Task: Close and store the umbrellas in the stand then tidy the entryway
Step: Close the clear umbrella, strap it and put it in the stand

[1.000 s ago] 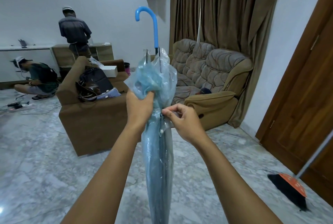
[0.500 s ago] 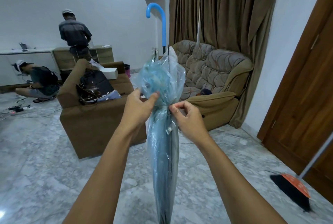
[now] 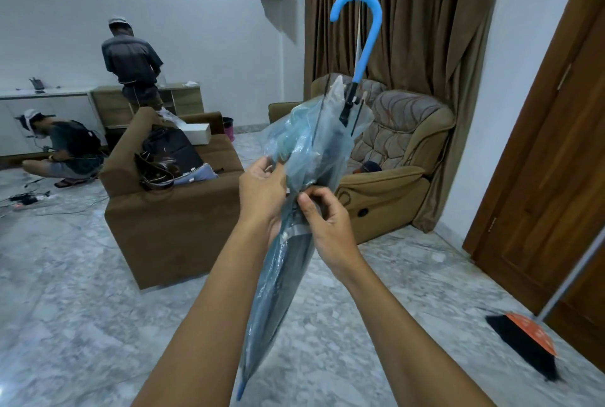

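One umbrella (image 3: pixel 278 292) is being held tilted in mid-air, hooked handle up. The left hand (image 3: pixel 262 190) is gripping its bunched canopy; the right hand (image 3: pixel 327 226) is pinching the folds at the waist. Likely step: cinching it shut; next, wrapping the strap tight. One broom (image 3: pixel 523 341), no stand showing

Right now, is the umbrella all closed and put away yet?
Closed, yes: the blue umbrella is folded down, handle up. In hand: the left hand gathers its loose folds while the right hand pinches near the strap, so it looks unfastened. Left: no stand is in view, and a broom rests on the floor by the door.
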Available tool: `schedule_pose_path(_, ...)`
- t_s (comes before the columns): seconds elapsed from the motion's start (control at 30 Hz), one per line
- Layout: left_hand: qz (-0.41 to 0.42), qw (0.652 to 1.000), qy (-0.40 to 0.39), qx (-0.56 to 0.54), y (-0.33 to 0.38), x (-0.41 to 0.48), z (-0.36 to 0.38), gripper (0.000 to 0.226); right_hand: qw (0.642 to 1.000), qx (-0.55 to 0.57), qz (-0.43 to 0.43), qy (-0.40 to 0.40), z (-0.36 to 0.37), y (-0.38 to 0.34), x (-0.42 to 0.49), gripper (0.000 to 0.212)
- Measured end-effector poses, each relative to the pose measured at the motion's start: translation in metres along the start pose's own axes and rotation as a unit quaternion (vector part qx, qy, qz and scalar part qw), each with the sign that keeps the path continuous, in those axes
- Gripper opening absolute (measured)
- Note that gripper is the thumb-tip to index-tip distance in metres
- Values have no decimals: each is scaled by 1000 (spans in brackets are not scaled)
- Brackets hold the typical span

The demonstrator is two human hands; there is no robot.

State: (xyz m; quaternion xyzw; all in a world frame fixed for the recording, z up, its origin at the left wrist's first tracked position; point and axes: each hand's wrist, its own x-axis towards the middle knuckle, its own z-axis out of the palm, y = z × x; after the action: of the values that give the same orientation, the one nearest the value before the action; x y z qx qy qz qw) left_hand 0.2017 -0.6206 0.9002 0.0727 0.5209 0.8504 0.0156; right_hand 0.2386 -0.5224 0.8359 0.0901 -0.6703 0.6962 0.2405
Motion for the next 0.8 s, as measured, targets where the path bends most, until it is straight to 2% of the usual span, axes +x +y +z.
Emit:
schedule_pose_path(0.1,-21,1000,-1,-21,-2,0,1,20,1000,-10,5,-4,-5,0,0,12)
schedule_pose_path(0.2,25,996,20,87,-1,2,3,12,1000,-18,0,7,-10,2,0,9)
schedule_pose_path(0.27,112,967,28,229,2,4,5,13,999,-27,-5,22,-11,4,0,8)
schedule_pose_path(0.33,187,921,36,341,8,6,5,22,999,-36,-6,27,-14,4,0,11)
schedule_pose_path(0.43,222,871,49,436,20,15,6,38,999,-34,-3,23,-18,0,3,12)
schedule_pose_path(0.53,231,838,80,488,31,20,15,52,999,-28,2,21,-17,-4,7,11)
schedule_pose_path(0.6,229,844,70,480,32,24,17,56,999,-33,11,18,-15,-2,7,7)
schedule_pose_path(0.67,198,872,2,447,29,24,12,57,999,-45,20,18,-17,3,5,8)
schedule_pose_path(0.73,141,897,-65,414,21,18,4,47,997,-63,23,30,-22,8,4,9)
schedule_pose_path(0.77,126,908,-77,393,16,11,1,38,996,-76,21,36,-25,10,4,10)
schedule_pose_path(0.8,121,915,-76,378,10,5,-1,40,995,-91,19,41,-28,12,5,10)
